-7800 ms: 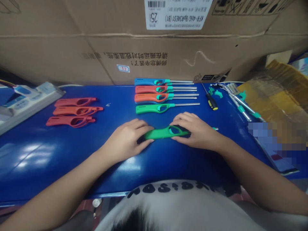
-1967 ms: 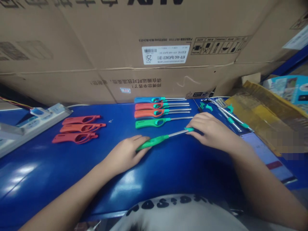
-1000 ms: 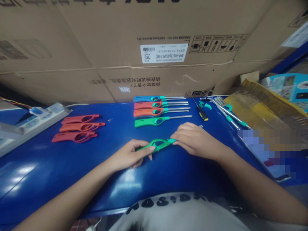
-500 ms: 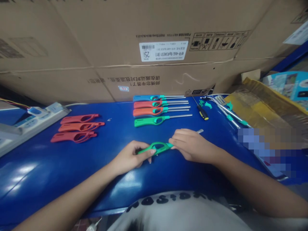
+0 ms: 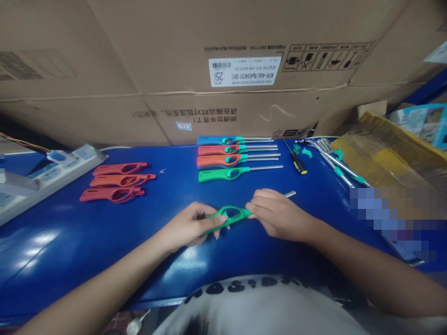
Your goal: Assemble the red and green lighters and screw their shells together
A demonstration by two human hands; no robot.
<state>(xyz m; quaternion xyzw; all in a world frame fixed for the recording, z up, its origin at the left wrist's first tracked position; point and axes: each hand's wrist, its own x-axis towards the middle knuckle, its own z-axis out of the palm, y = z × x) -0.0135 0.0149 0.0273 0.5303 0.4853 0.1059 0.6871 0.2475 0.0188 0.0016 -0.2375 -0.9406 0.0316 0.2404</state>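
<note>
A green long-necked lighter (image 5: 234,213) is held low over the blue table, between both hands. My left hand (image 5: 195,223) is closed around its handle, with the thumb near the trigger opening. Fingers of my right hand (image 5: 275,214) wrap the teal collar and metal tube, whose tip sticks out past the knuckles. Beyond the hands lie several long-necked lighters with metal tubes in a stack of rows: a green lighter (image 5: 223,174) nearest, then an orange lighter (image 5: 216,161), a red one and a blue lighter (image 5: 213,140). Three handles without tubes, such as a red handle (image 5: 111,194), rest at left.
A white power strip (image 5: 66,170) lies at the left edge. Right of the lighters are a black-and-yellow screwdriver (image 5: 298,163), small teal parts (image 5: 306,152) and loose metal tubes (image 5: 344,177). A large cardboard box (image 5: 157,70) stands along the back; a taped carton (image 5: 380,153) sits at right.
The view has shifted slightly, so the table items appear a little further right. Both hands keep their hold on the green lighter, whose handle end tilts slightly lower.
</note>
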